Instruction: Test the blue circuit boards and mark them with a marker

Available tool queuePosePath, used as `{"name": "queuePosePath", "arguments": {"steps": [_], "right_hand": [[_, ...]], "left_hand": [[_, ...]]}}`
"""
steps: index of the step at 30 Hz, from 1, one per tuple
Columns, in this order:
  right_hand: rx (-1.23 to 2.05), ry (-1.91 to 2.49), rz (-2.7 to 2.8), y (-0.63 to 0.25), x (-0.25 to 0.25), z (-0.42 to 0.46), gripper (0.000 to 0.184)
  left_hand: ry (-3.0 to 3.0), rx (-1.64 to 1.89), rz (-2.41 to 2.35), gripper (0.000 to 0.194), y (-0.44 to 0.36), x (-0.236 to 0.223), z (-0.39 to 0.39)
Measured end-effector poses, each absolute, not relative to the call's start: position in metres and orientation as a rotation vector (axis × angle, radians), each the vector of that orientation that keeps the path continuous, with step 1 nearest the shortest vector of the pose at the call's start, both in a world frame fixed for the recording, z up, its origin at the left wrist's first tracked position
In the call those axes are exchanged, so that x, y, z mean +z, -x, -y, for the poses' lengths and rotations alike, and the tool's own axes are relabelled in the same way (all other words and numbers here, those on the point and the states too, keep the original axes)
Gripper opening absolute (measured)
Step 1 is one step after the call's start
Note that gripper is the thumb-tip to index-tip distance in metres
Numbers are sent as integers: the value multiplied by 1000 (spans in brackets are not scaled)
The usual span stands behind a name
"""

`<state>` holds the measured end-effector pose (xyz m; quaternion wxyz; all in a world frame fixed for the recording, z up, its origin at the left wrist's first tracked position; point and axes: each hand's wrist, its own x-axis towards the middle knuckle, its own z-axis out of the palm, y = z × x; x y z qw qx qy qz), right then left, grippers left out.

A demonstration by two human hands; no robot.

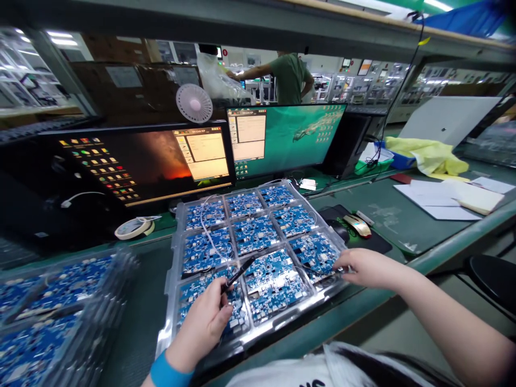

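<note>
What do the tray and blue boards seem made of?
The tray looks like clear moulded plastic: glossy, see-through, with light glinting along its ribs. The boards look like fibreglass circuit board under blue solder mask, with shiny metal spots; the core doesn't show.

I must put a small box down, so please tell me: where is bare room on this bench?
Bare green bench lies between the tray and the stacked boards, and also between the mouse pad and the papers. It is crowded on the tray, under the right hand, and along the monitors.

Nine blue circuit boards (253,234), one clear tray (172,279), two monitors (282,137), two hands (373,269)
</note>
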<state>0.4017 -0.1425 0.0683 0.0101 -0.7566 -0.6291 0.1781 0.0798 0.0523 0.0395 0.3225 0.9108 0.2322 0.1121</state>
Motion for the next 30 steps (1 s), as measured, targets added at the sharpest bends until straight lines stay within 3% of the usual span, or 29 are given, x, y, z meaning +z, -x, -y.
{"name": "queuePosePath", "arguments": {"steps": [8,22,30], "right_hand": [[323,2097,1940,-376,60,138,36],[311,2088,2099,-369,44,128,28],[-13,1919,1803,-348,51,128,25]], "left_hand": [[-2394,295,-618,59,-80,38,-53],[-2426,314,-604,57,-78,37,-52],[-2489,330,-618,64,-81,48,-46]]}}
